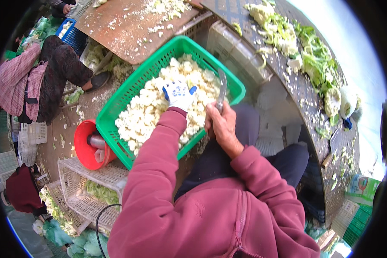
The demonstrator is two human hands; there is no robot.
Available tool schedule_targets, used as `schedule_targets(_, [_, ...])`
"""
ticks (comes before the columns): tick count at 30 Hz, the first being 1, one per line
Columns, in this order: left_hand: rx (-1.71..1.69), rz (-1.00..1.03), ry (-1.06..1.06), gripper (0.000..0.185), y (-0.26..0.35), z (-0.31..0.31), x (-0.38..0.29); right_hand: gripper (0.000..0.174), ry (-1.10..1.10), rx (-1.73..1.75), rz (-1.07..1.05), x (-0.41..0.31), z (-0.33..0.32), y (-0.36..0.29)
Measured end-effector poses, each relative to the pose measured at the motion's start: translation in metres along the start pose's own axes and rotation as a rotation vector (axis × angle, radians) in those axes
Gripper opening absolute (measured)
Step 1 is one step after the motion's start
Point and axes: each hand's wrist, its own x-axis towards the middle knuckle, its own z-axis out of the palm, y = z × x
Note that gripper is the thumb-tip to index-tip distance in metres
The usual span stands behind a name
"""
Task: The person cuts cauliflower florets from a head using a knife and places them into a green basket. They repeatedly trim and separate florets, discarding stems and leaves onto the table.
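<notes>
My left hand (178, 93), in a white work glove with blue fingertips, lies back-up on a heap of cut cauliflower florets (145, 106). Its thumb stands apart from the fingers, and nothing shows in its grasp; the palm side is hidden. The florets fill much of a green plastic basket (111, 102) with slotted walls, which stands before me. Bare, my right hand (222, 124) grips the handle of a knife (223, 87) at the basket's near right side. The knife's curved blade points upward in the picture, over the basket's right part.
A red bucket (80, 146) holding a metal cylinder stands left of the basket, beside a pale plastic crate (80, 187). On the right, a tabletop (304, 129) bears cauliflower leaves (319, 61) and another knife (330, 151). A brown board (132, 35) lies beyond; a person (35, 77) sits at left.
</notes>
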Motion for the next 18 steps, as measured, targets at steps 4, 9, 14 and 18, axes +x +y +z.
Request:
schedule_targets(4, [-0.256, -0.201, -0.171, 0.047, -0.024, 0.01, 0.013, 0.015, 0.005, 0.073, -0.001, 0.003, 0.001, 0.004])
schedule_targets(9, [-0.739, -0.289, -0.561, 0.035, -0.047, -0.005, 0.031, 0.018, 0.023, 0.095, 0.003, 0.005, 0.001, 0.009])
schedule_targets(14, [-1.221, -0.42, -0.48, 0.026, 0.02, -0.066, 0.115, 0.019, 0.041, 0.152, -0.033, 0.001, -0.001, 0.006])
schedule_targets(18, [-2.125, 0.039, -0.381, 0.03, 0.088, -0.101, 0.185, 0.016, 0.066, 0.163, -0.059, -0.003, -0.005, 0.003])
